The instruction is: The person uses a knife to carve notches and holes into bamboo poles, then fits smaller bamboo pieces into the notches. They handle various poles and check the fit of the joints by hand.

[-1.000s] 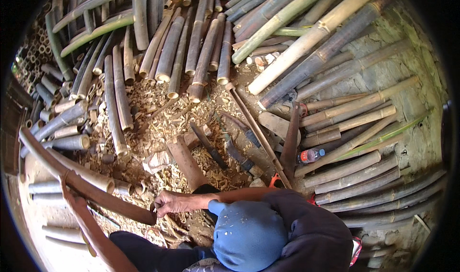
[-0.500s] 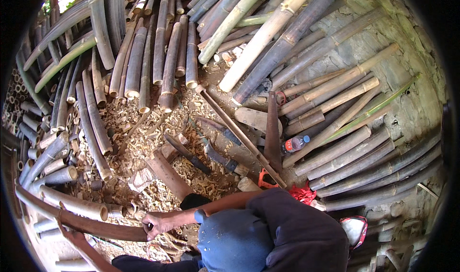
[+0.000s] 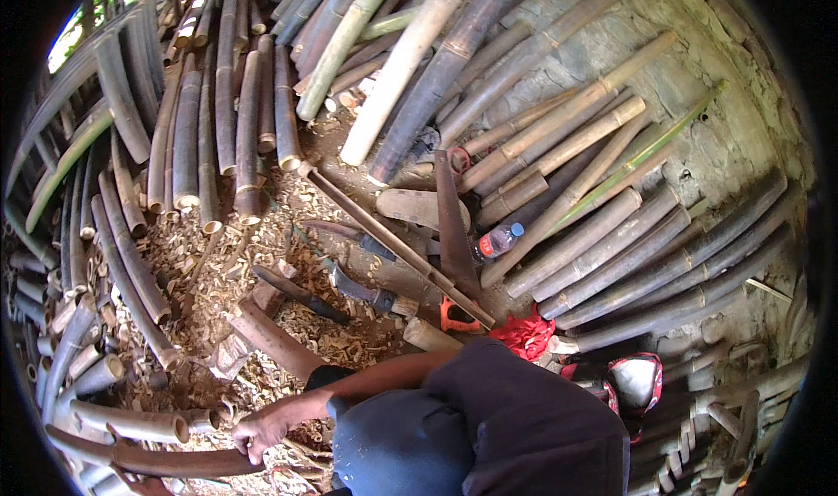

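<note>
A long, brown bamboo length (image 3: 188, 463) lies across the lower left, slightly curved. At its right end my right hand (image 3: 266, 428) is closed, the fingers bent round the tip. My left hand (image 3: 150, 487) is cut off by the lower edge, against the underside of the same bamboo. One of its fingers seems to reach up over the bamboo, but most of the hand is out of sight. Just above lies a paler bamboo pole (image 3: 127, 419) with a hollow end. Blue cloth (image 3: 401, 448) and a dark sleeve (image 3: 541, 417) fill the lower middle.
Wood shavings (image 3: 205, 291) cover the ground. Near the middle lie a dark-handled knife (image 3: 301, 293), a second knife (image 3: 367, 293), an orange-handled saw (image 3: 454, 225) and a bottle (image 3: 497, 243). Red cloth (image 3: 526, 332) is beside the saw. Bamboo poles (image 3: 602, 238) lean along the right and the back.
The whole view has shifted, so the surroundings sit further left and, at the left, lower. My left hand has dropped mostly out of the picture. My right hand stays at the bamboo's end.
</note>
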Demonstrator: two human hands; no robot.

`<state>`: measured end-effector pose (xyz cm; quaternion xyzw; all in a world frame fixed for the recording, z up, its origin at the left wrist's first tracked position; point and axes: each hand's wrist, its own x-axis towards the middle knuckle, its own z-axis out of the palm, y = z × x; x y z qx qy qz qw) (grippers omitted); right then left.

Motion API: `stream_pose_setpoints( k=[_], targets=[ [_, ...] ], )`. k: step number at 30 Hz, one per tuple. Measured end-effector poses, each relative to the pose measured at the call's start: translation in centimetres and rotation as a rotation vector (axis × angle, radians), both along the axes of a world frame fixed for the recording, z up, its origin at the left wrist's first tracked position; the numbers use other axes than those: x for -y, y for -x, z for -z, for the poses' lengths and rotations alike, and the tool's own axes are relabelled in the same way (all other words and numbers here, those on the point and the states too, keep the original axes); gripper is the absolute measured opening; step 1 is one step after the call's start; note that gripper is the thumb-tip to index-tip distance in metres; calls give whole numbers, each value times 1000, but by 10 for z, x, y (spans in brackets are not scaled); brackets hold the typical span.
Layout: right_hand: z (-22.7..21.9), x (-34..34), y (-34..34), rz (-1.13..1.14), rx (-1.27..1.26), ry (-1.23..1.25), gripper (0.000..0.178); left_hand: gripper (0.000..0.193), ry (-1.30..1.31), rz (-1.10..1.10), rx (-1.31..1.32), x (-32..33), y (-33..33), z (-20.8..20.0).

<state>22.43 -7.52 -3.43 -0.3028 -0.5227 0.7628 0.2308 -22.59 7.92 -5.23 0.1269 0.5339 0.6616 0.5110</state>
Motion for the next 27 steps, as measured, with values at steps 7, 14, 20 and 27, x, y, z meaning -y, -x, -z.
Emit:
stream_pose_setpoints(
  k=[7, 14, 20, 27],
  targets=[
    [-1, 11, 6, 120, 35, 39, 38, 67, -16, 91, -82, 2, 3, 11],
    [16, -3, 18, -70, 288, -100, 54, 71, -221, 271, -360, 21, -50, -24],
    [45, 18, 36, 277, 88, 124, 57, 74, -187, 306, -257, 13, -52, -23],
    [23, 6, 20, 97, 70, -146, 27, 81, -200, 328, -172, 14, -34, -29]
  ],
)
